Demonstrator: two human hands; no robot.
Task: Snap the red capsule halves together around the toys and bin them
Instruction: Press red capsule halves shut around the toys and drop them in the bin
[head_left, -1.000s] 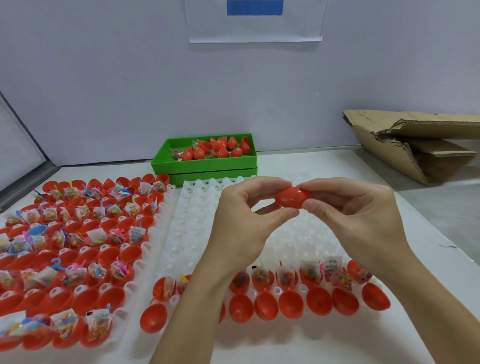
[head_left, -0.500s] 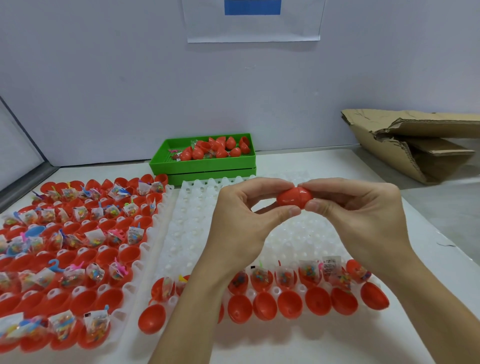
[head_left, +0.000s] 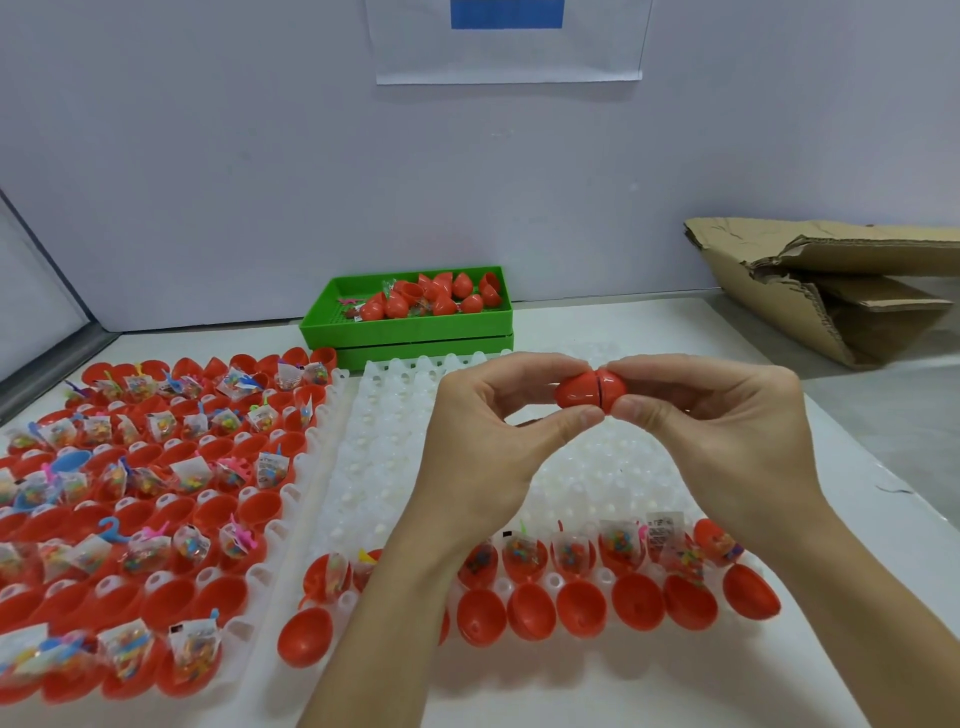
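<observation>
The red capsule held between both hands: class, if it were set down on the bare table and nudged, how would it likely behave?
The red capsule looks rounded and egg-shaped, so it would probably roll. Its glossy shell suggests it may slip. Only fingertips of the left hand and right hand pinch it, so it seems light.

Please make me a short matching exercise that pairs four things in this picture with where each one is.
Things:
1. red capsule
2. green bin
3. torn cardboard box
4. sheet of paper

Places:
A. on the wall at the top of the view
B. pinched between the left hand and the right hand, above the white tray
C. lying at the far right of the table
D. at the back of the table against the wall, holding closed capsules

Right pairs: 1-B, 2-D, 3-C, 4-A
</observation>
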